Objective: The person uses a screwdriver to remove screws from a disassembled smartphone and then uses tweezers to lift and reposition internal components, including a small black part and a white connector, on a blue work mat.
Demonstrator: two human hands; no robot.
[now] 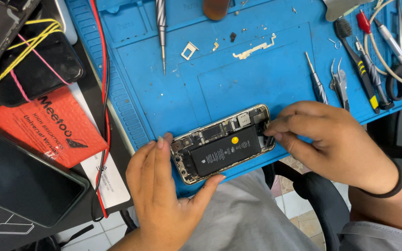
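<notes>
We work on an opened phone (223, 143) that lies at the lower middle of the frame, on the near edge of the blue repair mat (238, 79). Its screen is off, so we see the black battery (226, 151) and the small boards around it.

Our left hand (164, 195) steadies the phone at its left end: the fingers are spread, the index fingertip touches the upper left corner and the thumb presses the lower edge. It braces the frame more than it grips it. Our right hand (331, 139) is at the right end of the phone, with the fingers curled closely together and the fingertips pinching at something small beside the battery. What exactly is between them we cannot tell, because the fingers hide it.

In our judgement the step in hand is work on a small part at that end, perhaps a connector or a tab. The next move seems to call for a gentle and steady pull or press, while the left hand keeps the phone from sliding off the mat.

Higher on the mat lie a screwdriver (162, 32), a small card tray (189, 50) and a thin metal bracket (254, 49). At the upper right are tweezers (339, 83) and more tools. At the left lie an orange packet (47, 125) and a dark phone (19, 179).
</notes>
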